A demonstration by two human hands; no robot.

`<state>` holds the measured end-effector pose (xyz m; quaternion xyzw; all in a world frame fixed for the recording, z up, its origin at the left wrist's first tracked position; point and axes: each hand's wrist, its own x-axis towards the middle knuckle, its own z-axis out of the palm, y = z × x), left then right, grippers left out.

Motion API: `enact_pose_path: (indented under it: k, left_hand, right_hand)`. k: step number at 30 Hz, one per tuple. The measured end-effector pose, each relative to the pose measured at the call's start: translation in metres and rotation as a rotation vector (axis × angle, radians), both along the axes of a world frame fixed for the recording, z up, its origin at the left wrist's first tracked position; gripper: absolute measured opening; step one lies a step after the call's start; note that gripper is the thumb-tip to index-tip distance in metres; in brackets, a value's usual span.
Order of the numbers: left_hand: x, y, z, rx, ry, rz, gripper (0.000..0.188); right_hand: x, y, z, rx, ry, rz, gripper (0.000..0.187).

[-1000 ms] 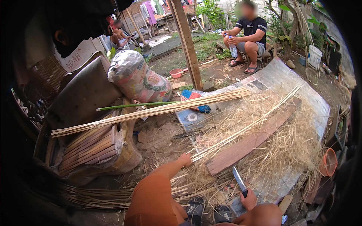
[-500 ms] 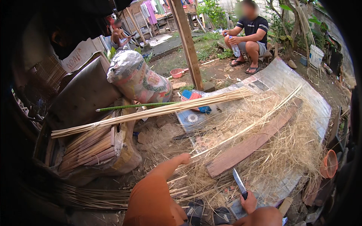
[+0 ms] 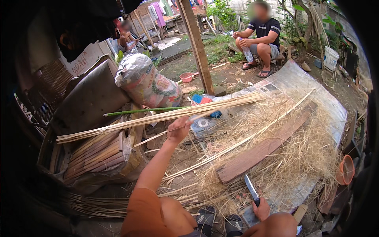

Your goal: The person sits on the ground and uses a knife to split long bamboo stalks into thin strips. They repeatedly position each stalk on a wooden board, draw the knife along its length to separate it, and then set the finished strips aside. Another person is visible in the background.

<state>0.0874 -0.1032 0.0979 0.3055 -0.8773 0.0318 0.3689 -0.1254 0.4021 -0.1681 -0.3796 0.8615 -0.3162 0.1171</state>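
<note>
My left hand is raised in the middle, its fingers closed on a thin pale bamboo strip. That strip slants up to the right and blurs at its upper end. Just beyond it lies a long bundle of split strips. Low at the right, beside my knee, my right hand grips a knife by its dark handle, the blade pointing up and away. A brown wooden plank lies beyond the knife among pale shavings. More long strips stretch along its left side.
A filled sack stands at the back left, by an old box-like holder of split sticks. A wooden post rises behind. A seated person holds a bottle; another sits farther left. An orange bucket lies at right.
My left hand has moved up and away from the strips beside the plank, with a strip now lifted in it. The right hand and knife stay nearly in place.
</note>
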Motion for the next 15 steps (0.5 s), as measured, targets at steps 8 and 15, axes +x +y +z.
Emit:
enact_pose_path:
  k: [8,15]
  left_hand:
    - [-0.011,0.002,-0.016,0.165,-0.015,-0.007,0.024]
    - [-0.017,-0.002,-0.049,1.483,-0.401,-0.298,0.040]
  right_hand:
    - [0.001,0.001,0.001,0.023,0.001,0.005,0.040]
    - [0.006,-0.005,-0.001,0.044,-0.006,0.054,0.044]
